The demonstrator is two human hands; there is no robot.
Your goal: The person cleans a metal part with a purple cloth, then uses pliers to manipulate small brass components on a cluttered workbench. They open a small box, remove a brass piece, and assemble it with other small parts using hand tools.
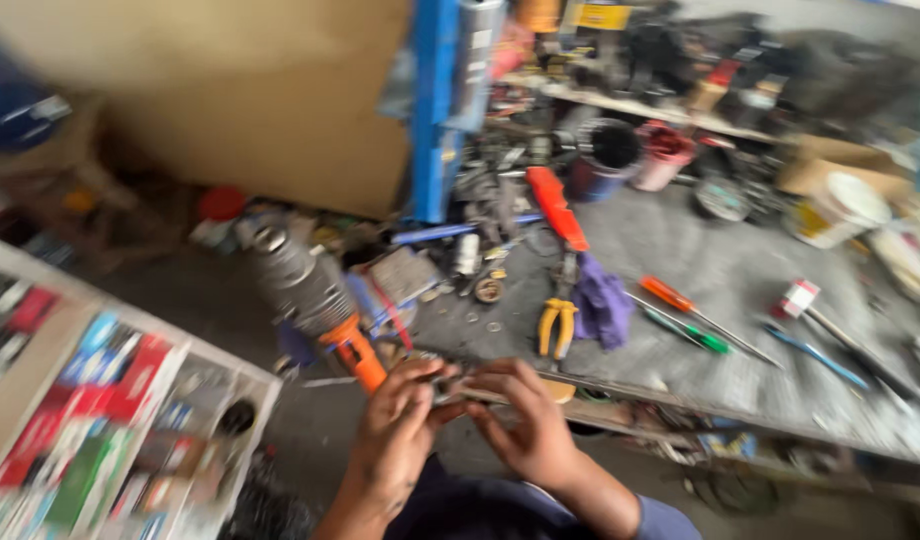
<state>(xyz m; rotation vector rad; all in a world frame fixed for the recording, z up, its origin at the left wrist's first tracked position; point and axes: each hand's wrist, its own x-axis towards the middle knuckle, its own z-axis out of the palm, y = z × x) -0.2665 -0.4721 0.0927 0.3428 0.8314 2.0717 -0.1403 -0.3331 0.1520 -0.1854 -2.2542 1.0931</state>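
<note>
The frame is blurred by motion. My left hand (400, 420) and my right hand (525, 420) meet at the front edge of a grey workbench (700, 270), fingers closed together on a small grey metal part (452, 385). What the part is, I cannot tell. Just left of my left hand lies a power tool with a grey ribbed motor body (300, 280) and an orange handle (358, 355). Pliers with yellow handles (557, 325) rest on the bench beyond my right hand, next to a purple cloth (602, 305).
Screwdrivers with orange (670, 295) and green (705, 340) handles lie on the bench, plus a long red tool (557, 208). Cans and tubs (620, 155) stand at the back below a cluttered shelf (640, 105). A blue upright (435, 110) rises mid-frame. A case of coloured packets (100, 420) sits at left.
</note>
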